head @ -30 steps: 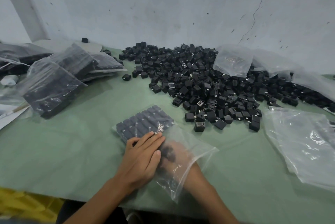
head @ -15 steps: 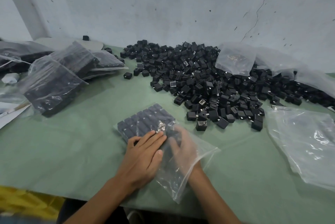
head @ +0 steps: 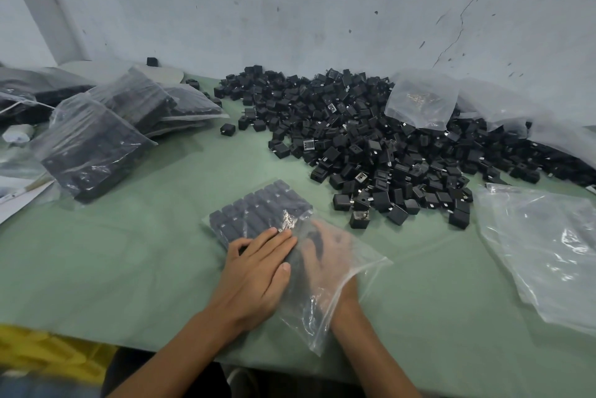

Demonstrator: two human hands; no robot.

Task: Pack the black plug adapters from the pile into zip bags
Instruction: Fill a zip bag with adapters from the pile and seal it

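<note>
A clear zip bag (head: 338, 301) lies on the green table (head: 129, 252) in front of me. Neat rows of black plug adapters (head: 264, 204) fill its far end. My left hand (head: 258, 268) lies flat on top of the bag, fingers straight, pressing on the packed rows. My right hand (head: 329, 252) is inside the bag through its open mouth, seen blurred through the plastic. Its fingers are stretched toward the rows, with a dark adapter by them. The loose pile of black adapters (head: 371, 146) spreads behind the bag, to the right.
Several filled bags of adapters (head: 93, 146) are stacked at the left. Empty clear bags (head: 548, 243) lie at the right, and another bag (head: 422, 101) rests on the pile by the wall. Something yellow (head: 48, 352) sits below the table's near edge.
My right hand has slid deeper into the bag toward the packed rows, its fingers spreading out. My left hand has stayed pressed on the bag.
</note>
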